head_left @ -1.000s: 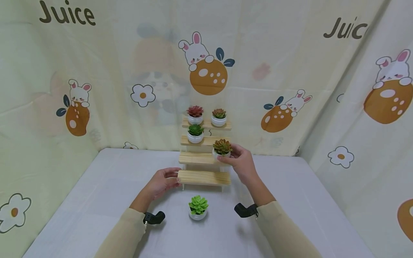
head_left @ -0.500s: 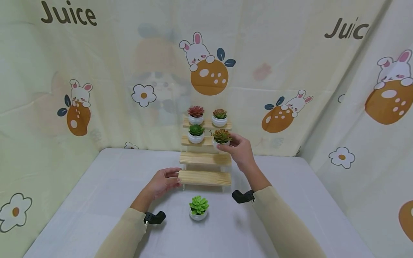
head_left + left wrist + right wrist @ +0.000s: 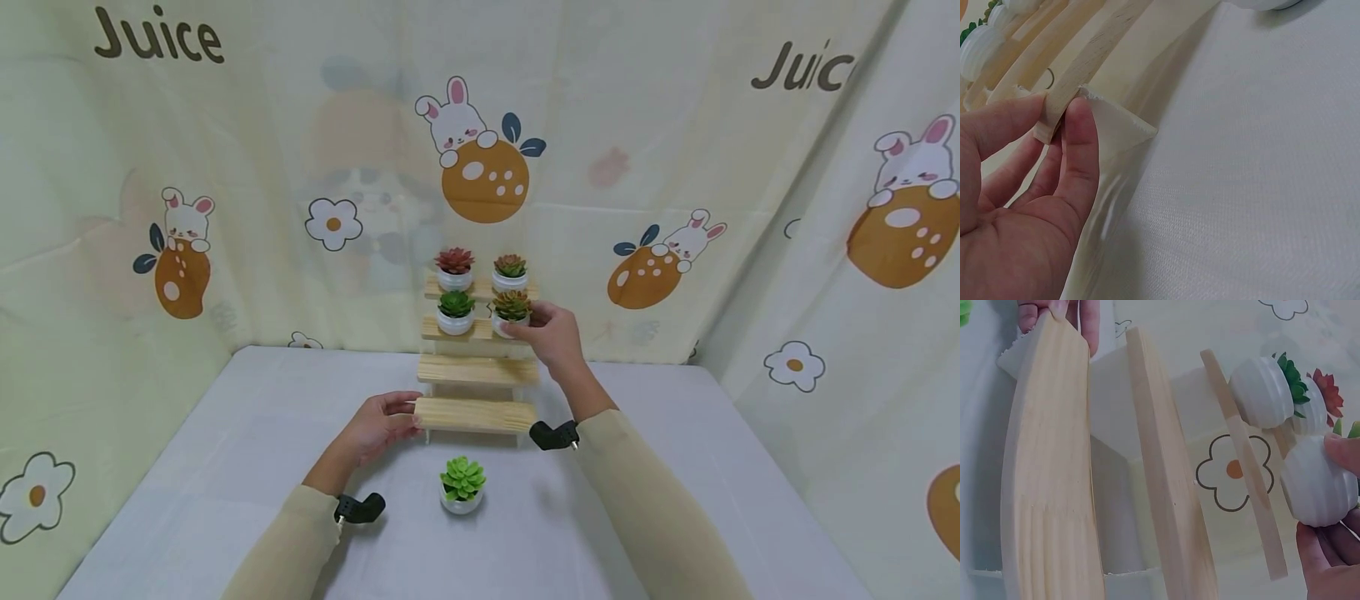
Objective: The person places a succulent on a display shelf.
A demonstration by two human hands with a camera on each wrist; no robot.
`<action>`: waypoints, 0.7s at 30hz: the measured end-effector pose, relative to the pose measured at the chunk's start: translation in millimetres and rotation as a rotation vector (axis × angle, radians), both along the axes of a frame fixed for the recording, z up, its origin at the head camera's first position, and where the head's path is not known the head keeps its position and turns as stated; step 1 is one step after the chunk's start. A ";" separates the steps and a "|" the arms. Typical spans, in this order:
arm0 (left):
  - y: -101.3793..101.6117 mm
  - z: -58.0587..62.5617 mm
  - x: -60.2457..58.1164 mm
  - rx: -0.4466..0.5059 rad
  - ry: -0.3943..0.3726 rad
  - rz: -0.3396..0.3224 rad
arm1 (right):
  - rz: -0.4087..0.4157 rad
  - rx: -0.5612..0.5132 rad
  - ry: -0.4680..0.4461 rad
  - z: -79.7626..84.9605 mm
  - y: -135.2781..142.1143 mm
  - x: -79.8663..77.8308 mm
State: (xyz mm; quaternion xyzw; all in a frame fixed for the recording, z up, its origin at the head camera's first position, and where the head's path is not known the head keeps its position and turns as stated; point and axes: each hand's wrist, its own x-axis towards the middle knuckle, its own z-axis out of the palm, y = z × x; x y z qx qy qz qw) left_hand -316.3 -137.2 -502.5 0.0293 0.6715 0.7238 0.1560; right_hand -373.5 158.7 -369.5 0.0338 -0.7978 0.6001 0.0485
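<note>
A tiered wooden stand (image 3: 476, 414) stands on the table. My left hand (image 3: 380, 427) pinches the left end of its lowest board (image 3: 1088, 65) between thumb and fingers. My right hand (image 3: 555, 337) holds a white-potted succulent (image 3: 512, 306) with brownish-orange and green leaves, thumb and fingers around the ribbed pot (image 3: 1317, 481). That pot is at the right end of the second tier from the top; whether it touches the board I cannot tell. Left of it on the same tier sits a dark green succulent (image 3: 455, 303).
On the top tier are a red succulent (image 3: 454, 261) and a reddish-green succulent (image 3: 510, 267). A bright green succulent (image 3: 462, 477) stands on the white table (image 3: 262, 433) in front of the stand. A printed curtain (image 3: 360, 275) hangs close behind.
My right hand has carried the brownish succulent up and back, from near the third tier to the second tier from the top. My left hand has stayed on the lowest board.
</note>
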 end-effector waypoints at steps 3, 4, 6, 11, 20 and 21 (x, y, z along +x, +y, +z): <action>-0.1 0.3 0.5 -0.003 0.003 -0.001 | -0.012 0.017 0.000 -2.4 -0.8 -5.1; -0.1 0.5 0.7 -0.006 0.004 -0.001 | -0.016 0.024 -0.001 -2.9 -1.0 -6.6; -0.1 0.8 1.2 -0.010 0.007 -0.001 | -0.023 0.034 -0.004 -3.9 -1.3 -9.1; -0.4 0.4 1.4 -0.010 0.016 -0.003 | -0.030 0.053 0.002 -4.5 -2.6 -11.5; -1.2 1.5 1.5 -0.020 0.009 0.003 | -0.052 0.064 0.032 -10.0 -3.8 -13.3; -1.2 1.7 1.6 -0.020 0.008 0.004 | -0.055 0.063 0.035 -10.7 -3.7 -13.6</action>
